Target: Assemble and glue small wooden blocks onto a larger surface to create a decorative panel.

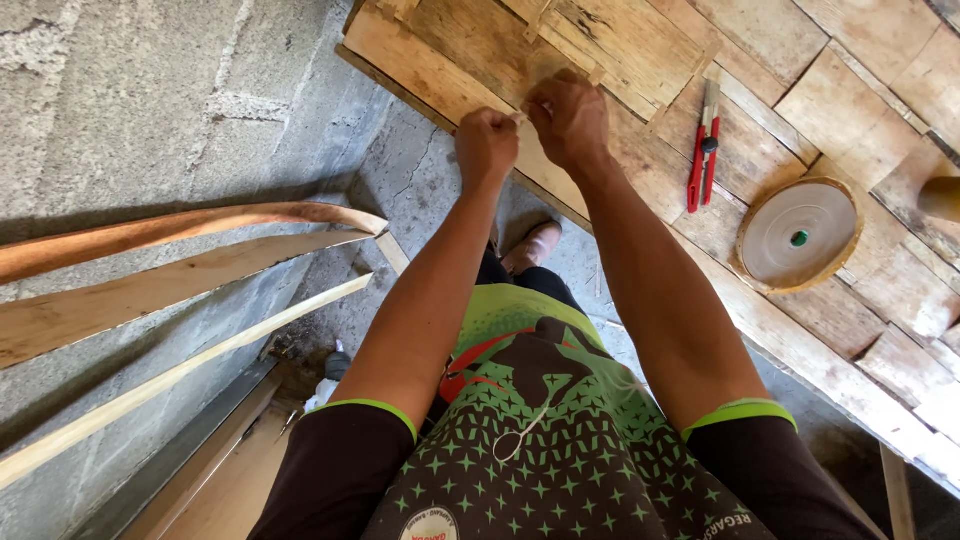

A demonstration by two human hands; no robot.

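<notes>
Both fists are closed: left hand (487,143) and right hand (568,118) pinch a thin pale sliver of wood (521,117) between them, over the rough plank counter (640,170).

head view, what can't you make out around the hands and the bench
- What the left hand and right hand pinch: too small, covered by the fingers; each grip unclear.
- Brown round thing: cut off by the right edge.
- Red cutter blade: too small.
- Long wood strips: ends run off the left edge.
</notes>
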